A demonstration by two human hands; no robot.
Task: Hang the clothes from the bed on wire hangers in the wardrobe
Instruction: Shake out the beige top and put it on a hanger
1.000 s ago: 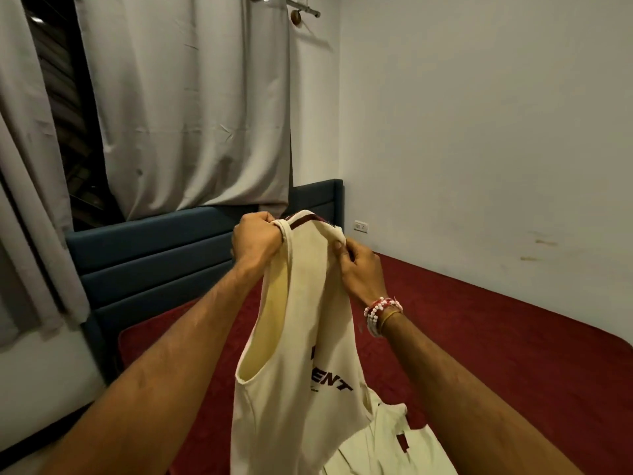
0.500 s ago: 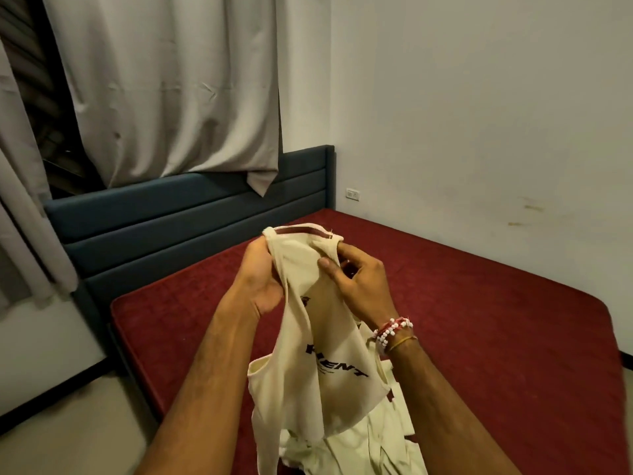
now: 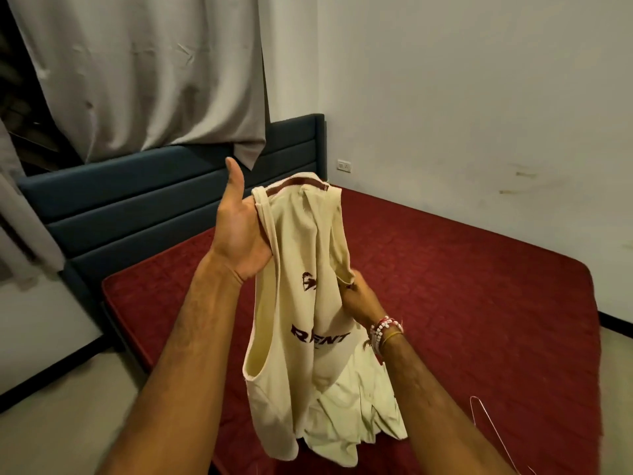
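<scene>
One thin silver wire hanger [image 3: 476, 411] lies near right on the dark red quilted mattress [image 3: 462, 286], a little apart from a crumpled cream cloth garment [image 3: 346, 430]. Above that, a cream sleeveless top with maroon lettering [image 3: 298, 303] hangs over the bed. Right hand [image 3: 358, 298], beaded bracelets at the wrist, pinches its armhole edge. Left hand [image 3: 239, 234]: palm toward camera, thumb straight up, fingers hidden inside the top's neck, grip cannot tell. Farther: dark blue padded headboard [image 3: 154, 200], grey curtain [image 3: 154, 80], white wall socket [image 3: 344, 165].
</scene>
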